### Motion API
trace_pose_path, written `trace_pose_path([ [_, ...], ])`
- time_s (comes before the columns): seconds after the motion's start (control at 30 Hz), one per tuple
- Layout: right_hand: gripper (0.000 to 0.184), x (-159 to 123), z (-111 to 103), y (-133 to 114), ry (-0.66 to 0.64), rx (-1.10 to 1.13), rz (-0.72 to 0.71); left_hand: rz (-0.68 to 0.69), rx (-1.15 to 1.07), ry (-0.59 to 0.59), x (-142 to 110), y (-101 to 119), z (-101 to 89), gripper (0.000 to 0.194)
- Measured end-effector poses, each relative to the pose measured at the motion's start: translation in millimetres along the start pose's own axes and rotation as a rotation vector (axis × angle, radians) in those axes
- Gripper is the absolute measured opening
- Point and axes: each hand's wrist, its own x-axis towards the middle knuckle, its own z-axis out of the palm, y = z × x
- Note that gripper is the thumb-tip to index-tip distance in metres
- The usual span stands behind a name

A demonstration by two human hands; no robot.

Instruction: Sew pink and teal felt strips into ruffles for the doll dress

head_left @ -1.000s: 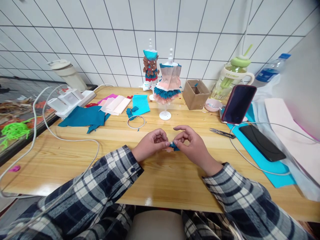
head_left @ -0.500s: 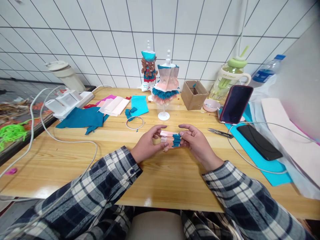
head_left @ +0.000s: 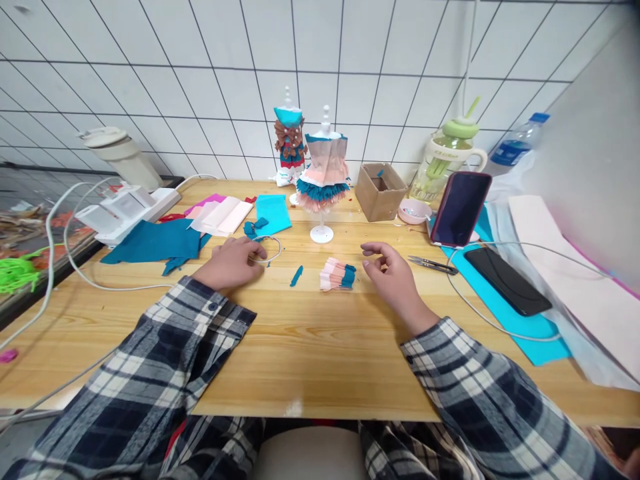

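My left hand (head_left: 231,263) rests low over the table, its fingers closed on the near left side of a thin white ring (head_left: 279,249). Part of that ring is hidden under the fingers. A pleated paper piece (head_left: 336,274), pink with a teal band, lies on the wood between my hands. To its right, my right hand (head_left: 393,277) hovers with thumb and forefinger apart, holding nothing. A small teal paper scrap (head_left: 297,275) lies left of the pleated piece. Behind it stands a small white dress form (head_left: 326,160) wearing a pink and teal paper dress.
A second dressed form (head_left: 289,137) stands behind. Teal paper (head_left: 155,241), pink paper (head_left: 227,217) and a power strip (head_left: 165,200) lie left. A cardboard box (head_left: 381,193), thread snips (head_left: 433,265), a propped phone (head_left: 460,208), a flat phone (head_left: 507,280) and a cable are right.
The pleated paper piece has left both hands and now lies on the table. My left hand has moved left to the white ring. A small teal scrap now shows on the wood.
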Motion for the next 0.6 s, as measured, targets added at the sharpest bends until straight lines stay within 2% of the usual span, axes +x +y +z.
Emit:
trace_pose_path([
  [0.1, 0.031, -3, 4, -2, -0.025, -0.022, -0.058, 0.03, 0.081, -0.028, -1, -3, 3.3, 0.01],
  [0.2, 0.027, -3, 4, -1, -0.011, -0.067, -0.116, 0.011, 0.057, 0.009, -1, 1, 10.0, 0.012],
  [0.33, 0.027, -3, 2, 0, -0.006, -0.114, -0.197, -0.025, -0.187, 0.092, -4, 19, 16.9, 0.015],
  [0.43, 0.026, -4, 2, -3, -0.008, -0.14, -0.261, 0.01, -0.372, 0.14, -12, 42, 21.9, 0.021],
  [0.53, 0.026, -8, 4, -10, -0.028, -0.152, -0.327, 0.101, -0.53, 0.077, -24, 64, 31.1, 0.031],
  [0.6, 0.031, -13, 7, -17, -0.05, -0.121, -0.35, 0.165, -0.539, -0.022, -34, 77, 40.2, 0.03],
])
